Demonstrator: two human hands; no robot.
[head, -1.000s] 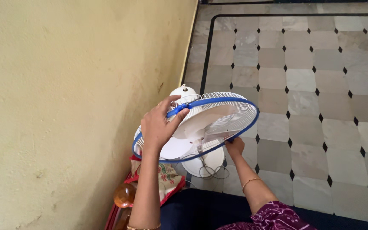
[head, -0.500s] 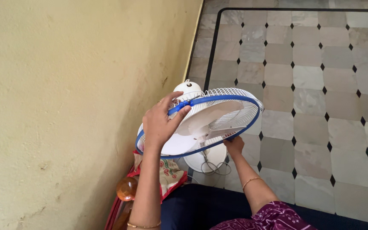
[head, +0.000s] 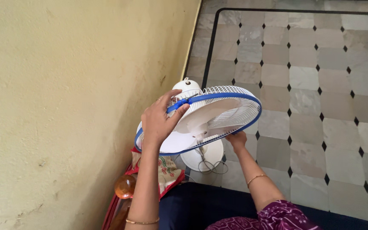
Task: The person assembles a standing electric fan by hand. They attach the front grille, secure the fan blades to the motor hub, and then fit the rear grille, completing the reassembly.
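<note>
- Clearly the whole matter sits at the blue rim [head: 218, 99] that bands the white wire guard [head: 239, 108] of a pedestal fan [head: 201, 123], with one hand on each side of that ring
- Left hand [head: 158, 123] lies on the wall side of the ring, fingers [head: 179, 111] loosely spread and curled over the rim, thumb and forefinger closing on a small blue clip [head: 183, 102] at the far-left part of the band
- Right hand [head: 237, 139] reaches up from below at the near-right part of the ring, fingers pressed together on the rim's lower edge; whether they pinch it or only prop it I cannot tell
- The ring is tilted, its face turned up towards the camera, the far edge higher than the near one; its widest line runs from the near-left to the far-right, so the two hands sit almost at opposite ends of it
- White blades [head: 209, 115] show inside the guard with no front grille over them, and the motor housing [head: 186, 89] sits just behind the far-left edge
- The round fan base [head: 201, 159] stands on the tiled floor [head: 320, 85] close to the yellow wall [head: 64, 106], a grey cord [head: 211, 168] looped beside it
- Nearer the person, between base and wall, a patterned cloth with a red border [head: 167, 174] lies beside a rounded brown wooden knob [head: 125, 186], touching a dark blue cushion edge [head: 201, 206]
- Of the two, the left hand is the one already on the clip
</note>
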